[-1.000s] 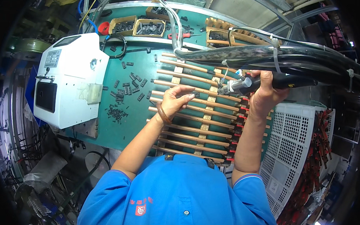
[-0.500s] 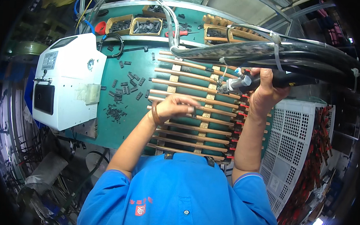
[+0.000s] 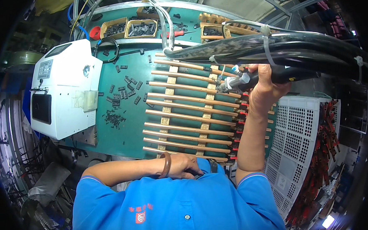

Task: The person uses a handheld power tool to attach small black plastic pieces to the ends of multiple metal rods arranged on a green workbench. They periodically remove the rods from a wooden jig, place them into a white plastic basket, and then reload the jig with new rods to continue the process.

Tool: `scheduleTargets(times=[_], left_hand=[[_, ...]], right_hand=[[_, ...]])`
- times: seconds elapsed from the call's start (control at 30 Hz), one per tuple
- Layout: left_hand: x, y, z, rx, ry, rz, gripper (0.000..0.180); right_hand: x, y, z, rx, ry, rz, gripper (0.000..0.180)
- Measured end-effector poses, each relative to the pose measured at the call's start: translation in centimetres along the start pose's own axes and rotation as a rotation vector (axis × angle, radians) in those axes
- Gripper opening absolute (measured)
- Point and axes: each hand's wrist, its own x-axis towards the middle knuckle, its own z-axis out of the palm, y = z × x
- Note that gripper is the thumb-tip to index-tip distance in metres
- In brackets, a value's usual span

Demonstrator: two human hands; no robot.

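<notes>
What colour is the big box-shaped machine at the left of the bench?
White, with a dark front panel; the machine shows best in the head view.

Your rack of copper tubes (image 3: 188, 115) sits mid-bench (image 3: 129, 133), tubes lying crosswise over two wooden rails (image 3: 166, 110). Left of it: loose small parts (image 3: 120, 99) scattered on the mat, then the control box (image 3: 62, 94) at the bench's left edge. Behind the rack, along the far edge, open parts trays (image 3: 130, 28) in a row. Perforated crate (image 3: 301, 142) is right of the rack. The hose bundle (image 3: 279, 49) crosses above the rack's far right end (your right hand (image 3: 264, 88) is under it, on the tool (image 3: 240, 81)). Your left hand (image 3: 185, 167) is at the near edge, against your torso.
</notes>
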Motion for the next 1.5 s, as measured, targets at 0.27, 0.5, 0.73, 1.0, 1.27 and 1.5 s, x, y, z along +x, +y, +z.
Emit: scheduleTargets(times=[0.27,0.5,0.73,1.0,1.27,1.5], left_hand=[[3.2,2.0,-1.7,0.206,-0.244,-0.057,0.039],[3.6,-3.9,-6.3,-0.443,0.403,-0.121,0.024],[10.0,-10.1,-16.4,0.456,1.148,0.027,0.023],[13.1,-13.6,-17.6,0.836,0.948,-0.207,0.03],[12.9,-14.1,-17.2,0.478,1.14,0.001,0.028],[13.1,-15.5,-17.0,0.132,1.142,0.132,0.02]], right_hand=[[2.1,1.3,1.5,0.013,0.01,-0.082,0.031],[2.4,1.1,1.2,-0.007,0.042,-0.098,0.032],[1.6,2.3,1.6,0.009,0.04,-0.122,0.03],[-0.4,8.0,-1.2,-0.614,-0.093,-0.343,0.031],[0.5,5.2,2.2,-0.146,-0.025,-0.089,0.028],[0.3,4.6,3.1,-0.153,-0.023,-0.079,0.027]])
